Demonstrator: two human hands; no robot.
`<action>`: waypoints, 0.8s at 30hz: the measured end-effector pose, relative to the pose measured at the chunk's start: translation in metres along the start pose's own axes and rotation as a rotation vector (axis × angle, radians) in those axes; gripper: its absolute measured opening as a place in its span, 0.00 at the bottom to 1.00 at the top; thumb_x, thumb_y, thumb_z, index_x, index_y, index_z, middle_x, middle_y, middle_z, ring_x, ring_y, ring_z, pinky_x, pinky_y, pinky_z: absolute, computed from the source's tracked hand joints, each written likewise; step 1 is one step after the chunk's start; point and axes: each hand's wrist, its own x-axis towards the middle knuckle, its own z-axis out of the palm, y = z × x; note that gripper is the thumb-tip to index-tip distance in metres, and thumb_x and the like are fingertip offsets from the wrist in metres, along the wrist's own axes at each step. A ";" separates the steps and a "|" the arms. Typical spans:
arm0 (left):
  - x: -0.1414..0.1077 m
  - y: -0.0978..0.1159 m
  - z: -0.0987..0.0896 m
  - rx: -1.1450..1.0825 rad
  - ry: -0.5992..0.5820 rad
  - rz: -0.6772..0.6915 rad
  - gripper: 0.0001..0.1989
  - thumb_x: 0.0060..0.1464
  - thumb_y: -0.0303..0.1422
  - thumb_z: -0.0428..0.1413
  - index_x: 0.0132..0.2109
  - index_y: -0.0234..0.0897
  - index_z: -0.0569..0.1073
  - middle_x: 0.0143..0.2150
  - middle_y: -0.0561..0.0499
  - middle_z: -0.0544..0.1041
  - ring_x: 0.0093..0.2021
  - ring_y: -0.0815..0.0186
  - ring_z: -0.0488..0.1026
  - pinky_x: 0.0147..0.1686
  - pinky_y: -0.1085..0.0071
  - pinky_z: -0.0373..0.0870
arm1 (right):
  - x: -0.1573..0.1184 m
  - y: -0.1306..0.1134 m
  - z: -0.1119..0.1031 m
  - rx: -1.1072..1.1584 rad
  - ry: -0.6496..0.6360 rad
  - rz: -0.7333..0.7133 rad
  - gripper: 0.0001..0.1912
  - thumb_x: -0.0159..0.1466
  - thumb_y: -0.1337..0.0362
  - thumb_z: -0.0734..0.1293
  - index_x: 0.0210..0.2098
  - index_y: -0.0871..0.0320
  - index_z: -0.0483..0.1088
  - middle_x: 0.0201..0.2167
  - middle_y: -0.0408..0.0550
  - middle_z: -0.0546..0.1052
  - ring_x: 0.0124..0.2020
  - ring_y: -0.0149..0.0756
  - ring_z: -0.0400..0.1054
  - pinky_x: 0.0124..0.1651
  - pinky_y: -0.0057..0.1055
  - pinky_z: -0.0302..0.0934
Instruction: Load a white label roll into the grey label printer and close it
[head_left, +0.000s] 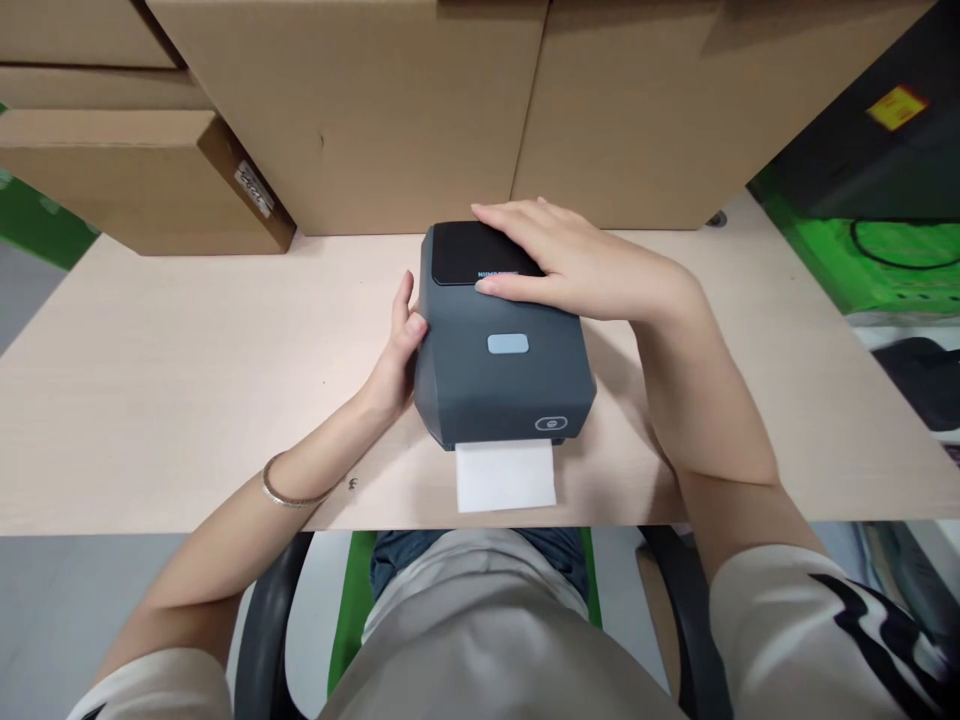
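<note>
A dark grey label printer (499, 385) with a black top panel and a light blue button stands on the table, near its front edge. White paper (506, 477) sticks out of the printer's front. My left hand (399, 355) rests against the printer's left side, thumb and fingers apart. My right hand (551, 262) lies over the top panel and right side of the printer, its fingers stretched out and the thumb on the panel's edge.
Large cardboard boxes (360, 110) line the back of the light wooden table (187, 400). A flatter box (150, 180) stands at the back left. At the right are a green surface (900, 260) with a black cable and a dark object (919, 375).
</note>
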 end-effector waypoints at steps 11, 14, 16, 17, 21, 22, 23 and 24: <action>0.000 0.001 -0.020 0.238 -0.132 0.038 0.53 0.59 0.57 0.66 0.78 0.68 0.39 0.82 0.53 0.54 0.83 0.45 0.52 0.79 0.40 0.57 | -0.001 -0.046 0.031 -0.079 0.296 0.140 0.32 0.79 0.45 0.50 0.65 0.61 0.68 0.63 0.62 0.75 0.68 0.55 0.66 0.76 0.59 0.52; 0.001 -0.003 -0.019 0.272 -0.177 0.091 0.52 0.60 0.57 0.65 0.78 0.68 0.40 0.84 0.53 0.50 0.83 0.43 0.48 0.80 0.39 0.55 | -0.002 -0.049 0.038 -0.116 0.331 0.121 0.32 0.79 0.43 0.50 0.63 0.60 0.69 0.61 0.63 0.76 0.65 0.56 0.68 0.72 0.58 0.57; 0.001 -0.003 -0.017 0.285 -0.188 0.129 0.51 0.60 0.58 0.64 0.78 0.67 0.41 0.84 0.53 0.48 0.84 0.42 0.47 0.80 0.38 0.54 | -0.003 -0.049 0.040 -0.119 0.351 0.128 0.33 0.79 0.43 0.49 0.63 0.60 0.69 0.60 0.63 0.76 0.63 0.56 0.69 0.71 0.57 0.58; 0.001 -0.003 -0.016 0.292 -0.189 0.144 0.51 0.60 0.59 0.63 0.78 0.67 0.41 0.84 0.53 0.48 0.84 0.42 0.46 0.80 0.38 0.53 | -0.004 -0.050 0.040 -0.121 0.350 0.137 0.33 0.79 0.43 0.49 0.63 0.60 0.69 0.60 0.63 0.76 0.64 0.56 0.69 0.70 0.56 0.58; 0.001 0.000 -0.012 0.322 -0.199 0.183 0.49 0.60 0.61 0.62 0.78 0.66 0.44 0.84 0.53 0.48 0.83 0.41 0.47 0.80 0.38 0.54 | -0.007 -0.054 0.036 -0.132 0.299 0.182 0.33 0.78 0.43 0.50 0.65 0.58 0.68 0.63 0.62 0.75 0.66 0.56 0.67 0.72 0.54 0.58; 0.002 0.000 -0.012 0.325 -0.205 0.190 0.50 0.60 0.62 0.62 0.78 0.65 0.44 0.84 0.53 0.48 0.83 0.40 0.47 0.79 0.37 0.55 | -0.007 -0.055 0.034 -0.141 0.282 0.187 0.32 0.78 0.43 0.49 0.66 0.56 0.68 0.63 0.61 0.75 0.66 0.56 0.67 0.72 0.55 0.58; 0.002 0.001 -0.012 0.325 -0.211 0.194 0.50 0.59 0.62 0.63 0.78 0.65 0.45 0.84 0.52 0.48 0.83 0.39 0.48 0.79 0.37 0.55 | -0.008 -0.057 0.033 -0.155 0.265 0.189 0.32 0.78 0.43 0.49 0.67 0.53 0.67 0.64 0.60 0.74 0.67 0.56 0.66 0.72 0.55 0.58; 0.003 0.001 -0.012 0.321 -0.219 0.197 0.50 0.59 0.62 0.63 0.78 0.65 0.45 0.84 0.52 0.48 0.83 0.39 0.48 0.79 0.37 0.56 | -0.008 -0.058 0.032 -0.173 0.246 0.192 0.32 0.78 0.44 0.48 0.68 0.52 0.66 0.65 0.59 0.74 0.68 0.56 0.66 0.72 0.56 0.57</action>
